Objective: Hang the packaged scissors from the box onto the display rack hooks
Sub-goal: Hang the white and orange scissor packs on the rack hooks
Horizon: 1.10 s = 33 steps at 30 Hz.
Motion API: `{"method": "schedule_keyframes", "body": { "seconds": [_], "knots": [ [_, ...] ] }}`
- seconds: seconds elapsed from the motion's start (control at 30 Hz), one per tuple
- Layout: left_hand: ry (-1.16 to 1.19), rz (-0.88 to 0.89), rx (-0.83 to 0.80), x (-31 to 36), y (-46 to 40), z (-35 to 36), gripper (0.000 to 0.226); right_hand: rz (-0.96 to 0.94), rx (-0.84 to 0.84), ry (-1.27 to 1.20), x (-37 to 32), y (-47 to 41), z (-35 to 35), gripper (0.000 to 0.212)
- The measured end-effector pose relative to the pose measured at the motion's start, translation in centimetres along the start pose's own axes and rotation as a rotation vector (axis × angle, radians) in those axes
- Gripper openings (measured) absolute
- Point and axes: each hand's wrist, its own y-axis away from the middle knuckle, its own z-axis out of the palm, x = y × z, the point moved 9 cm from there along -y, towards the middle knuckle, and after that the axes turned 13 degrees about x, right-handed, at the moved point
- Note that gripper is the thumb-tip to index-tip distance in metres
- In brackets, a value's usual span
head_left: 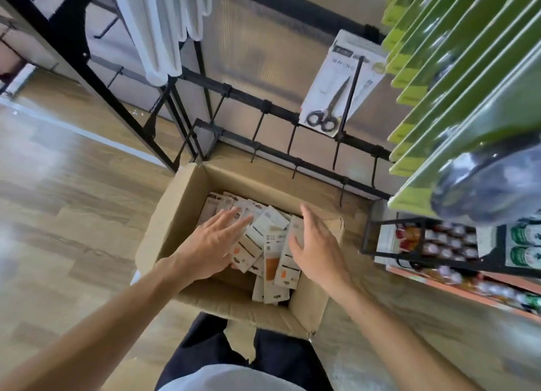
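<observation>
Bright, even light; wide-angle bending at edges, slight motion blur throughout.

Hidden, cropped and blurred parts of the shop-floor view

The left hand (215, 241) covers several packets in the cardboard box (172, 215); whether its fingers touch them cannot be told, and the same goes for the right hand (314, 245). Print on the packets (275, 244) is too small to read. At the right edge the green packages (456, 77) are cut off and smeared, with a blurred grey shape (486, 185) in front. The white hanging items (164, 24) leave the top edge. Lower right, the shelf goods (450, 244) are too blurred to identify.
</observation>
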Motion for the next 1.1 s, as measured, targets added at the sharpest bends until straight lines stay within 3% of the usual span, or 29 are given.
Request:
{"method": "schedule_keyframes", "body": {
  "seconds": [0.17,0.33,0.6,0.8,0.9,1.1],
  "knots": [
    [-0.067,-0.091,-0.216,-4.0,4.3,6.4,0.082,-0.111,-0.136,0.183,2.3,5.4,7.7,0.062],
    [-0.085,-0.094,-0.308,-6.0,3.9,11.3,0.081,-0.109,-0.238,0.356,5.9,8.8,11.5,0.052],
    [-0.114,-0.131,-0.352,-8.2,-0.3,20.4,0.088,-0.043,-0.308,0.366,9.3,7.6,18.1,0.036],
    [-0.352,-0.024,-0.337,-10.5,-2.4,24.1,0.082,0.193,-0.194,0.231,12.8,5.5,23.4,0.028],
    [-0.323,-0.073,-0.384,-10.9,-2.4,25.6,0.082,0.275,-0.111,0.26,14.6,5.1,24.4,0.022],
    [-0.186,-0.109,-0.313,-11.0,-3.0,26.3,0.083,0.367,-0.142,0.309,16.6,5.7,26.8,0.023]
  ]
}}
